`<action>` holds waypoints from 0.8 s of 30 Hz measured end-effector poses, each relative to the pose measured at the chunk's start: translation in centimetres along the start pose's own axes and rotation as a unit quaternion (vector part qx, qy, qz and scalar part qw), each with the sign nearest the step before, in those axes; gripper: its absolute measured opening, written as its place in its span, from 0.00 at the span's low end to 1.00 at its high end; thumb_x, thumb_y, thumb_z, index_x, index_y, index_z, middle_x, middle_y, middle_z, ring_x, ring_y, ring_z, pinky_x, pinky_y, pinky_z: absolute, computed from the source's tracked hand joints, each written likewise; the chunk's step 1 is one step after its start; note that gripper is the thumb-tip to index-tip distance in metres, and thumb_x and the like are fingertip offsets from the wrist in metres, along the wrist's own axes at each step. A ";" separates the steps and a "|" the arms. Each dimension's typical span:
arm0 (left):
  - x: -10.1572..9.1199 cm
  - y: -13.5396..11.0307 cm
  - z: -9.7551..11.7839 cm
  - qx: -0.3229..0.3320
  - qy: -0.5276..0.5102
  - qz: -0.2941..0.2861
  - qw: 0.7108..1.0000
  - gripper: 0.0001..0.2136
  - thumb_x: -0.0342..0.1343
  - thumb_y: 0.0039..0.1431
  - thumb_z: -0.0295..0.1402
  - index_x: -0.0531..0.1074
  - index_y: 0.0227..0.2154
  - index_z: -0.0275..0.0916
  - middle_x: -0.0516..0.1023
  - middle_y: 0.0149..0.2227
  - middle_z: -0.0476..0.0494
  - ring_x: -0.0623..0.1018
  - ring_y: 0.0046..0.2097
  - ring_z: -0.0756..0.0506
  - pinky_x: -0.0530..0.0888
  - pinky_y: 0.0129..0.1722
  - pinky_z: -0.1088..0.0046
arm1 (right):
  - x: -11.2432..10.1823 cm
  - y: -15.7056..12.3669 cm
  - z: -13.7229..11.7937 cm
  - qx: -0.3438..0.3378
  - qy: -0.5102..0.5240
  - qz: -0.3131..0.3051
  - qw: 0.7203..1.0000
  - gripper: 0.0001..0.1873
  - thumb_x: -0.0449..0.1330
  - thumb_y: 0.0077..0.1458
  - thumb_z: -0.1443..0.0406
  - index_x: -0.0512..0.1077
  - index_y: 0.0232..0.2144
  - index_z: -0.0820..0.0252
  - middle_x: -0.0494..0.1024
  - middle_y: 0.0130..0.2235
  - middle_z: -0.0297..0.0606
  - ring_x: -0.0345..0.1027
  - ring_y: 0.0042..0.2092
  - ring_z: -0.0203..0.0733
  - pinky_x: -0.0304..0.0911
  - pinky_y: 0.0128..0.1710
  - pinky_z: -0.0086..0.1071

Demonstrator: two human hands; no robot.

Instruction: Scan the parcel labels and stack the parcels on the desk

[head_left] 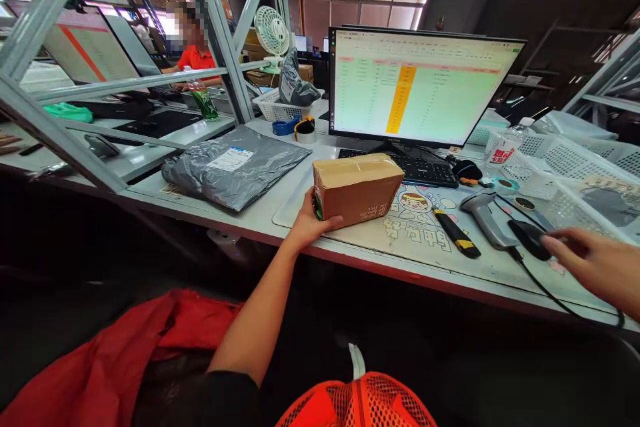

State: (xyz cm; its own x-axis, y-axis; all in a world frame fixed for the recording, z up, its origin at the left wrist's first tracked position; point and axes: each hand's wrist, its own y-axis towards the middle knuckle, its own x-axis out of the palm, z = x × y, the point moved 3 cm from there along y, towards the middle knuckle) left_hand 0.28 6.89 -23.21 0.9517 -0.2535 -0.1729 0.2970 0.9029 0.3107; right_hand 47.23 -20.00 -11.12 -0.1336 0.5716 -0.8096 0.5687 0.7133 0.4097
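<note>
With its thumb across the front and its fingers behind the left end, my left hand (310, 223) grips a brown cardboard box (357, 193). The box stands tilted on the desk mat, clear tape along its top and small white print on the front. At the right, my right hand (590, 260) has its fingers stretched out, slightly blurred. Their tips are at the near end of a black computer mouse (530, 239); whether they touch it I cannot tell. A grey barcode scanner (485, 217) and a black-and-yellow utility knife (456, 232) lie between the hands.
Left of the box lies a grey plastic mailer (240, 163) with a white label. Behind stand a monitor (420, 90) and keyboard (425, 170). White baskets (590, 160) and a bottle (505, 143) occupy the right side. Metal frame bars (210, 20) rise at left; beyond them sits a person (197, 57).
</note>
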 end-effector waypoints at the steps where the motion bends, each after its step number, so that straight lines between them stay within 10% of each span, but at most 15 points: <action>1: 0.0 -0.1 0.0 0.004 -0.007 -0.004 1.000 0.54 0.76 0.46 0.45 0.51 0.71 0.41 0.67 0.67 0.32 0.69 0.67 0.34 0.65 0.69 0.52 | 1.9 1.4 -0.7 -0.008 -0.024 -0.034 0.999 0.09 0.69 0.60 0.54 0.82 0.32 0.49 0.79 0.29 0.45 0.67 0.27 0.45 0.58 0.35 0.48; 6: 0.2 -0.1 0.0 0.034 -0.001 -0.011 0.999 0.55 0.77 0.46 0.45 0.50 0.71 0.42 0.66 0.67 0.31 0.69 0.68 0.33 0.65 0.69 0.51 | 11.0 3.4 -6.7 -0.078 -0.076 -0.139 0.984 0.24 0.56 0.70 0.53 0.76 0.57 0.65 0.81 0.49 0.57 0.76 0.48 0.56 0.65 0.48 0.45; 11: -0.1 -0.5 0.3 0.091 0.070 0.035 0.993 0.53 0.76 0.46 0.45 0.53 0.71 0.43 0.64 0.67 0.32 0.67 0.67 0.33 0.64 0.69 0.52 | 16.6 2.4 -9.2 -0.083 -0.234 -0.227 0.942 0.25 0.56 0.70 0.59 0.72 0.61 0.70 0.77 0.56 0.63 0.73 0.56 0.64 0.68 0.51 0.47; 16: -0.1 -4.0 7.5 0.208 0.285 0.134 0.926 0.46 0.72 0.50 0.35 0.57 0.71 0.45 0.64 0.63 0.34 0.66 0.64 0.32 0.64 0.67 0.50 | 13.5 2.6 -10.2 -0.038 0.005 -0.180 0.983 0.27 0.49 0.71 0.62 0.68 0.66 0.68 0.82 0.42 0.52 0.79 0.39 0.50 0.72 0.43 0.40; 20: 1.4 -6.0 13.2 0.194 0.462 0.132 0.855 0.43 0.68 0.54 0.31 0.59 0.72 0.46 0.65 0.62 0.31 0.64 0.64 0.27 0.59 0.66 0.44 | 8.4 -1.2 -15.8 -0.114 0.283 -0.183 0.935 0.33 0.50 0.71 0.51 0.63 0.71 0.59 0.78 0.32 0.37 0.72 0.26 0.40 0.68 0.25 0.33; 24: 3.8 -6.0 14.1 0.199 0.509 0.066 0.835 0.40 0.64 0.54 0.27 0.60 0.71 0.45 0.67 0.61 0.31 0.65 0.62 0.28 0.60 0.64 0.45 | 6.3 -5.0 -21.1 -0.197 0.322 -0.210 0.902 0.33 0.51 0.71 0.51 0.61 0.73 0.52 0.76 0.29 0.33 0.68 0.24 0.38 0.68 0.24 0.33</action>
State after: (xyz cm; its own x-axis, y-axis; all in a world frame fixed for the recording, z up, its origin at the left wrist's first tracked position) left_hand 3.18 -4.36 -12.53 0.4790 0.4486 -0.7545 0.3894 0.6617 0.6407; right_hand 26.38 -11.38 -9.40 -0.7853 0.2447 -0.5687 0.0426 0.9378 0.3447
